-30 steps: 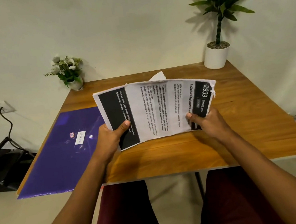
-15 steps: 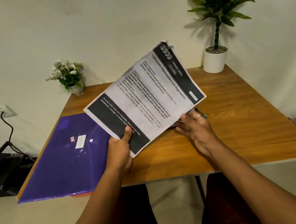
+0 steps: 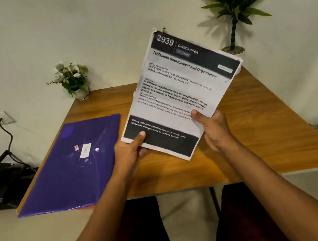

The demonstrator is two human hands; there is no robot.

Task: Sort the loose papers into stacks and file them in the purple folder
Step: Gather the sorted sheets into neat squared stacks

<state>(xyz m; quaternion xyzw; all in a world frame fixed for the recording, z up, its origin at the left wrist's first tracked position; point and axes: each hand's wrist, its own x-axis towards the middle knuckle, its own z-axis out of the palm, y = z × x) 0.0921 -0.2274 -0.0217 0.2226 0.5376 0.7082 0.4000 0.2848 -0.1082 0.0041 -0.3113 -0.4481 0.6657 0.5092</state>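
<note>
A: Folder (image 3: pixel 66 173), position?
B: Flat on the left part of the table (image 3: pixel 266 130), purple, label side up, looks shut. Long axis runs near to far, and the near edge is at the table's front edge. Nothing touches it.
A: Left hand (image 3: pixel 128 156)?
B: Just right of the folder's right edge, apart from it. Grips the papers (image 3: pixel 180 89) at their lower left corner, thumb on the printed face, fingers under.
A: Papers themselves?
B: One bundle, several sheets judging by the edges; count not readable. Held up off the table, rising above both hands. Long axis rises from the grip up and away, leaning right, with the heading "2939" at the far top. Something small and dark at the top corner, too small to tell.
A: Right hand (image 3: pixel 216 133)?
B: Grips the lower right edge, thumb on the face, fingers behind. So both hands are closed on the bundle, both at its lower end.
A: Relation for the next move?
B: Judgement: folder lies left of and below the bundle, left hand nearer to it. Filing would need the folder opened first, so one hand must let go; the left is likelier. The bundle's long axis roughly matches the folder's, so little turning needed. Risk: sheets fanning in a one-hand hold
</note>
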